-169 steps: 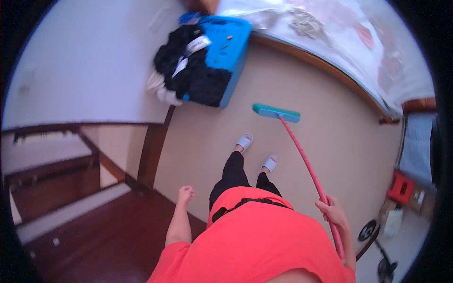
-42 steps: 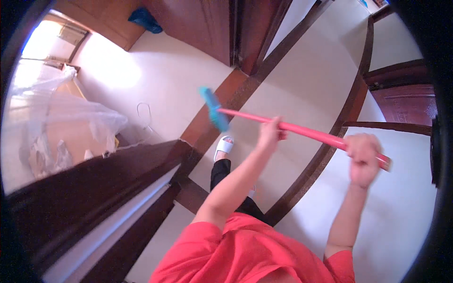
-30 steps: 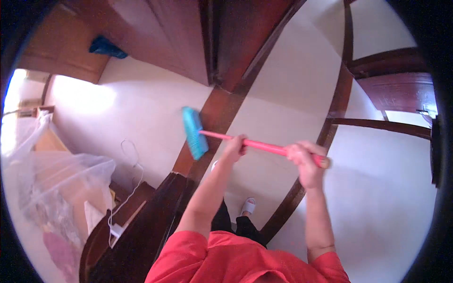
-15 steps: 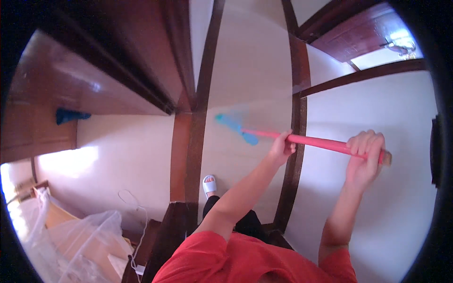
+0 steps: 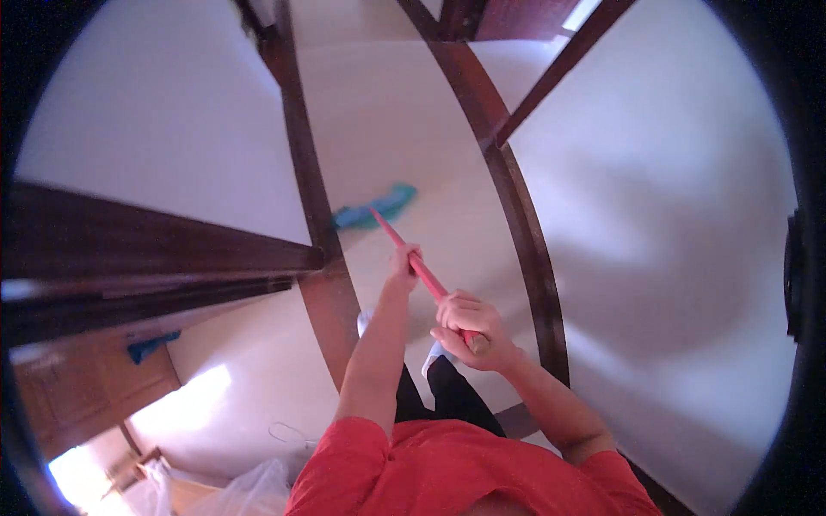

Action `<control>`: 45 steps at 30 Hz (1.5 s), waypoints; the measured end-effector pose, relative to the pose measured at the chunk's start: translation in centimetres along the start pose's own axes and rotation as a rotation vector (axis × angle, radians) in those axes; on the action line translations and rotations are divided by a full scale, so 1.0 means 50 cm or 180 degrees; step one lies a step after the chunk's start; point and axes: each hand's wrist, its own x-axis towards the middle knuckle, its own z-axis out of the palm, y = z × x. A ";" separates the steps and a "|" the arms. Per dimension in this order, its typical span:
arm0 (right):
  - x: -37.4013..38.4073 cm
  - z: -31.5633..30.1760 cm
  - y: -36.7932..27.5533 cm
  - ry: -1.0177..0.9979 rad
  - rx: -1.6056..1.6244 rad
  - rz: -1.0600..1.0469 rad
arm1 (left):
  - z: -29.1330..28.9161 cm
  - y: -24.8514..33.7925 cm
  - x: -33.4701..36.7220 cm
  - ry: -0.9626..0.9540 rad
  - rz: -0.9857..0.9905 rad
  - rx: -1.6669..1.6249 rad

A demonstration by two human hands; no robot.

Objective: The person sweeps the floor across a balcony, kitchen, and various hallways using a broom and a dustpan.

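Both my hands are on a mop (image 5: 428, 279) with a red-pink stick. My left hand (image 5: 406, 261) wraps round the lower part of the stick, nearer the head. Closed round the top end is my right hand (image 5: 471, 327), with the stick's pale tip showing below the fingers. The blue-green mop head (image 5: 379, 209) lies across the pale floor (image 5: 387, 120), its left end close to the dark skirting. Motion blurs the head, so its fibres cannot be made out.
Dark skirting (image 5: 297, 146) edges the corridor on the left, with more skirting (image 5: 538, 284) on the right. A brown door frame (image 5: 163, 236) juts in from the left. White netting (image 5: 254, 490) is at the lower left. My slippered feet stand below the stick.
The mop head has swung round and moved left toward the skirting. Both hands have shifted left, the right one also downward, so the stick slants more steeply. My view has turned.
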 end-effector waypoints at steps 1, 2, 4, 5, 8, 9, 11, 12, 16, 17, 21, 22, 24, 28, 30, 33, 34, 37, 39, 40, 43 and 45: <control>0.002 -0.009 0.003 0.0125 -0.0077 -0.0014 | 0.012 0.019 0.021 -0.0007 -0.0065 0.0081; 0.007 -0.010 0.007 0.0262 -0.0157 -0.0026 | 0.017 0.038 0.043 -0.0017 0.0068 0.0118; -0.015 -0.046 0.010 0.0281 -0.0151 0.0391 | 0.059 0.053 0.069 -0.0083 0.0119 0.0252; -0.026 -0.078 0.001 0.0583 -0.0372 0.0669 | 0.107 0.043 0.064 -0.0250 0.0123 0.0349; -0.067 -0.149 -0.061 0.1685 -0.0647 0.1449 | 0.234 0.023 0.015 -0.0471 -0.0390 0.0733; -0.089 -0.158 -0.090 0.2095 -0.0511 0.1516 | 0.260 0.007 -0.023 -0.0422 -0.0798 0.0894; -0.112 -0.156 -0.125 0.3236 -0.0143 0.1420 | 0.294 -0.036 -0.087 -0.0777 -0.1380 0.1095; -0.127 -0.149 -0.136 0.3946 0.0104 0.1265 | 0.317 -0.061 -0.128 -0.0785 -0.1658 0.1255; -0.174 -0.150 -0.262 0.5039 -0.0106 0.0726 | 0.342 -0.183 -0.223 -0.1087 -0.2867 0.2024; -0.200 -0.136 -0.286 0.5235 0.0180 0.0446 | 0.328 -0.210 -0.242 -0.1358 -0.3333 0.2372; -0.328 -0.054 -0.396 0.6016 -0.0152 0.0292 | 0.299 -0.287 -0.353 -0.3510 -0.3208 0.4809; -0.367 -0.024 -0.418 0.6030 -0.0239 0.0257 | 0.272 -0.324 -0.387 -0.3633 -0.3418 0.4921; -0.403 -0.023 -0.442 0.6388 -0.0700 0.0313 | 0.271 -0.405 -0.438 -0.5468 0.0765 0.4534; -0.508 0.027 -0.485 0.6437 -0.1720 0.0740 | 0.260 -0.614 -0.654 -0.6468 0.0895 0.3622; -0.572 0.057 -0.506 0.6250 -0.1933 0.1267 | 0.211 -0.723 -0.706 -0.6751 0.0033 0.4308; -0.721 0.050 -0.532 0.5690 -0.2195 0.2100 | 0.153 -0.905 -0.762 -0.6911 -0.0892 0.4395; -0.771 0.049 -0.531 0.5395 -0.2255 0.2430 | 0.116 -0.961 -0.772 -0.6831 -0.1017 0.3912; -0.912 0.048 -0.481 0.5142 -0.2464 0.3367 | 0.012 -1.148 -0.790 -0.6688 -0.1086 0.3726; -0.963 -0.012 -0.404 0.4993 -0.2388 0.3172 | -0.084 -1.335 -0.647 -0.5262 -0.3622 0.3552; -1.027 0.012 -0.384 0.5118 -0.2477 0.3683 | -0.121 -1.364 -0.672 -0.5170 -0.3793 0.3591; -1.177 0.037 -0.368 0.5971 -0.2356 0.3553 | -0.045 -1.405 -0.732 -0.7196 -0.0442 0.4131; -1.216 0.034 -0.362 0.6622 -0.1975 0.2819 | -0.008 -1.368 -0.684 -0.7234 0.0132 0.4675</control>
